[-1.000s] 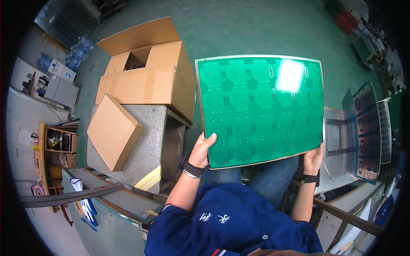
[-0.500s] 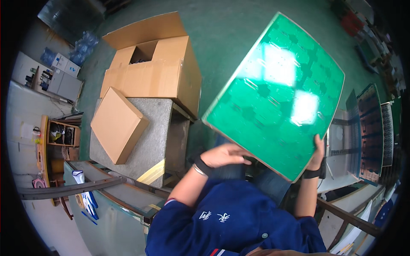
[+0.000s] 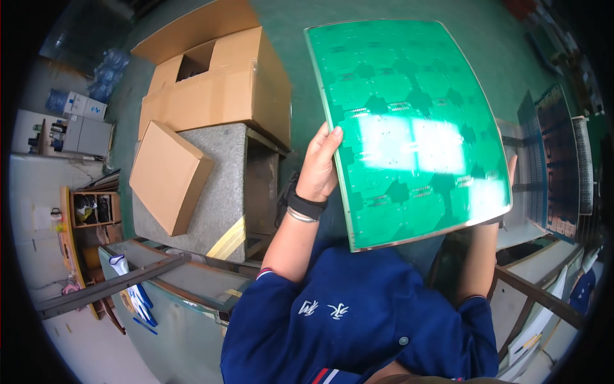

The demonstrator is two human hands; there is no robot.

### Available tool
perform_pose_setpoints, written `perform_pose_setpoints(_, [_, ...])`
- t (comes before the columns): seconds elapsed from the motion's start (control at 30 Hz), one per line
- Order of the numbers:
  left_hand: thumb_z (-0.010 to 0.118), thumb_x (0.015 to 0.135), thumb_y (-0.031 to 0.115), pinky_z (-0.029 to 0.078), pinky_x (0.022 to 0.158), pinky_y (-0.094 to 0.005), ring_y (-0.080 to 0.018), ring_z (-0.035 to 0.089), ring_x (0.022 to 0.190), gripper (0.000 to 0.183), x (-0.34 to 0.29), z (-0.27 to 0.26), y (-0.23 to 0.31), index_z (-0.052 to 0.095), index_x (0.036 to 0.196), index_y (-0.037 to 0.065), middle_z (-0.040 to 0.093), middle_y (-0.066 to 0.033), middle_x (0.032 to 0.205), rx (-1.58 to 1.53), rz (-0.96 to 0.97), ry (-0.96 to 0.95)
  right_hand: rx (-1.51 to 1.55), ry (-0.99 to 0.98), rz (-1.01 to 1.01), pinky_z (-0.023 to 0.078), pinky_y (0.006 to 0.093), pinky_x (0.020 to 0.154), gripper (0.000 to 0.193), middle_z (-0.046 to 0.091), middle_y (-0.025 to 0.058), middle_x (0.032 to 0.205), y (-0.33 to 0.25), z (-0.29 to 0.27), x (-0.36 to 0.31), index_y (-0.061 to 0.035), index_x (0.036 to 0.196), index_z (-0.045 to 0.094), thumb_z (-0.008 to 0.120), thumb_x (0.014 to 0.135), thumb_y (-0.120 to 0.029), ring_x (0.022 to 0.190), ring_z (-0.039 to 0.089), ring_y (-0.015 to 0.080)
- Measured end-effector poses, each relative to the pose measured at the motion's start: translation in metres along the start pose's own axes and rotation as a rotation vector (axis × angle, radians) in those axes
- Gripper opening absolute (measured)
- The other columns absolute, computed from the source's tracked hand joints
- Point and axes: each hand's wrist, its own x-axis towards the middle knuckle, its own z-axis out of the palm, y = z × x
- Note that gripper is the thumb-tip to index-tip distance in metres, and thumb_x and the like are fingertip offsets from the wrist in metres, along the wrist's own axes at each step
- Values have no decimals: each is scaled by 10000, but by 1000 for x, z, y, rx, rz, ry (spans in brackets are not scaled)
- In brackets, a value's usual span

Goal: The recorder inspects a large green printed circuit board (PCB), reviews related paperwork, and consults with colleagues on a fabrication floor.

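Observation:
A large green circuit board panel [image 3: 409,83] is held up in front of me, its glossy face toward me with bright light reflections on it. My left hand [image 3: 321,163] grips the panel's left edge, thumb on the face and the other fingers behind. At the panel's lower right edge is my right hand [image 3: 513,168]; only a fingertip part shows past the edge, and the rest is hidden behind the panel. To the left, a closed flat cardboard box [image 3: 167,176] lies on a grey-topped stand [image 3: 224,166].
A big open cardboard carton [image 3: 198,96] stands behind the flat box. To the right, a rack with upright dark panels [image 3: 553,166] stands beside a metal frame. Blue-and-white gloves [image 3: 135,291] lie on the greenish bench [image 3: 166,326] at lower left. Water bottles [image 3: 109,73] stand far left.
The panel has turned and come upright, its face now squarer to me. My left hand has moved from below its lower edge to gripping its left edge. My right hand has become mostly hidden.

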Motion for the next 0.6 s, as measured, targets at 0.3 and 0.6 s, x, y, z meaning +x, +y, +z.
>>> perform_pose_setpoints(0.3, [464,934,85,453,927,-350,-173,514,1109,383,-13,27,-33,358,1302,69,499,-70,1238,-44,74,61,126,-148,7,569,360,693,535,522,129,1213,58,8,-36,-46,1378,247,394,960,-345,944,618,190])
perform_pose_setpoints(0.6, [456,934,67,450,936,-345,-156,507,1112,386,-16,30,-41,355,1306,87,496,-55,1242,-71,81,52,-102,81,12,547,279,695,427,543,87,1170,55,17,-32,-26,1334,328,446,936,-127,928,596,133])
